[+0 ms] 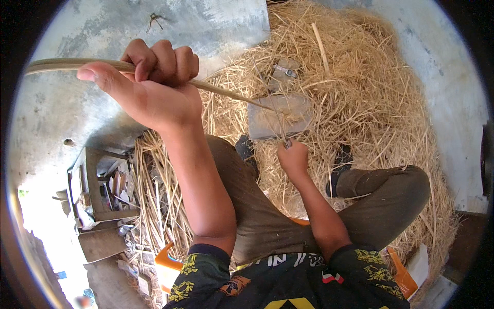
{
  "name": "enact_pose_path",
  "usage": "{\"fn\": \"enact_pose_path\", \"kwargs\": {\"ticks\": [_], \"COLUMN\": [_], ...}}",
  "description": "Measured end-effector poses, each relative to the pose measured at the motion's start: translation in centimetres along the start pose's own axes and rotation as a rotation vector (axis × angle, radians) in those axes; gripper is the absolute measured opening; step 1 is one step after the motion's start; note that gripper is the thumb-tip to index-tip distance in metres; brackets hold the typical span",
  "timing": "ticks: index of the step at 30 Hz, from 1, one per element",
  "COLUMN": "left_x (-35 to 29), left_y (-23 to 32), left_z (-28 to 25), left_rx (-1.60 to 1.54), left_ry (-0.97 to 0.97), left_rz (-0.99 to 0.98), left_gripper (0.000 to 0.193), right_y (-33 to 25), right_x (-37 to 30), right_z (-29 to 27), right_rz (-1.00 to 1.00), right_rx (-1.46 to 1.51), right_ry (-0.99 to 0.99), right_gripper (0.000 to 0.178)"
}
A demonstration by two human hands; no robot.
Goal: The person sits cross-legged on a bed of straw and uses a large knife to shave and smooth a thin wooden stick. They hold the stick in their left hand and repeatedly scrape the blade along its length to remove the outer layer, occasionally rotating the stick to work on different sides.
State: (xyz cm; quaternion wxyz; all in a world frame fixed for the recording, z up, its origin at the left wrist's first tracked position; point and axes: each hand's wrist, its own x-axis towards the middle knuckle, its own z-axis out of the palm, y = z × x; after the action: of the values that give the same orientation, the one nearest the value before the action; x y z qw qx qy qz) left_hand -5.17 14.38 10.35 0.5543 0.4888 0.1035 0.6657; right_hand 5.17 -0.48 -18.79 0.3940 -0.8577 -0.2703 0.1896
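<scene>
Bamboo strip [226,92] runs through the raised left hand [154,87], whose grip is clenched around it; best kept taut and slid smoothly. Right of that fist the strip slants down toward the grey slab [280,116]. The right hand [293,157] pinches a thin sliver just below the slab. Straw [370,103] crowds the right side; bare floor [62,108] lies open left of the fist.
</scene>
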Motion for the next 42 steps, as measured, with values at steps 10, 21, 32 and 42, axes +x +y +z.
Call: {"fn": "enact_pose_path", "kwargs": {"ticks": [10,21,32,42], "left_x": [0.1,0.4,0.6,-4.0], "left_y": [0.5,0.3,0.3,-14.6], "left_z": [0.7,0.8,0.1,-2.2], "left_rx": [-0.075,-0.020,-0.047,0.859], "left_ry": [-0.028,-0.007,-0.014,-0.074], "left_rz": [-0.044,-0.036,0.028,-0.207], "left_gripper": [0.073,0.073,0.069,0.027], "right_y": [10.2,7.0,13.6,3.1], "right_x": [0.5,-0.1,-0.1,1.0], "right_z": [2.4,3.0,3.5,-1.2], "right_rz": [0.434,-0.013,0.690,0.518], "right_rx": [-0.120,-0.011,0.424,0.534], "right_ry": [-0.242,-0.063,-0.504,-0.178], "right_gripper": [0.026,0.025,0.015,0.026]}}
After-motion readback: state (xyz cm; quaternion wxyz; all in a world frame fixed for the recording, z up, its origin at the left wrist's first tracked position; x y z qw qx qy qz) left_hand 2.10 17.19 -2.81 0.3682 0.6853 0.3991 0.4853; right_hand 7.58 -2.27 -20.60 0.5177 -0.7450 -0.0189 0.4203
